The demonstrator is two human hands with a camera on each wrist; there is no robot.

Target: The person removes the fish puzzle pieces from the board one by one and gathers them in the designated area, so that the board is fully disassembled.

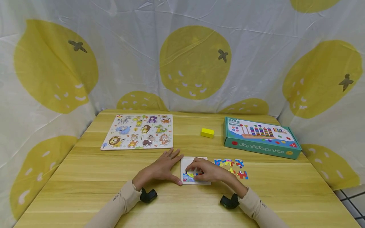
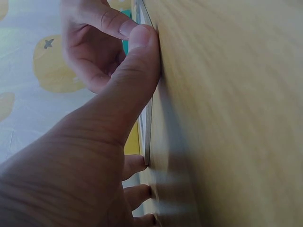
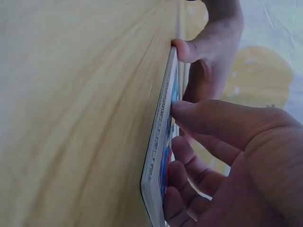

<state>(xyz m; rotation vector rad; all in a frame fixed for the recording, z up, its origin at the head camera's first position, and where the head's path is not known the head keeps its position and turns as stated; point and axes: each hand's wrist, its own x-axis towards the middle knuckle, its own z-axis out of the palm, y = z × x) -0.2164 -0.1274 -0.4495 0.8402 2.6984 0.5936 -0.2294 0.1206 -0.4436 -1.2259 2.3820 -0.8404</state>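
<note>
A small jigsaw tray (image 1: 195, 183) with a pale frame lies flat on the table, its lower part filled with colourful pieces. My left hand (image 1: 162, 167) rests at its left side, fingers spread, the thumb along the frame's edge (image 2: 148, 125). Over the tray, my right hand (image 1: 206, 171) has thumb and fingers curled down around a yellow-and-blue puzzle piece (image 1: 190, 174), partly covered by the hand. In the right wrist view, the right thumb and fingertips (image 3: 176, 172) touch the picture surface beside the tray rim (image 3: 154, 161). Several loose jigsaw pieces (image 1: 242, 174) lie right of the tray.
An animal puzzle board (image 1: 142, 131) lies at the back left. A yellow block (image 1: 207, 132) sits behind the tray, and a green Ring Challenge Game box (image 1: 260, 147) stands at the back right. A lemon-print curtain (image 1: 137, 57) hangs behind the wooden table (image 1: 182, 209).
</note>
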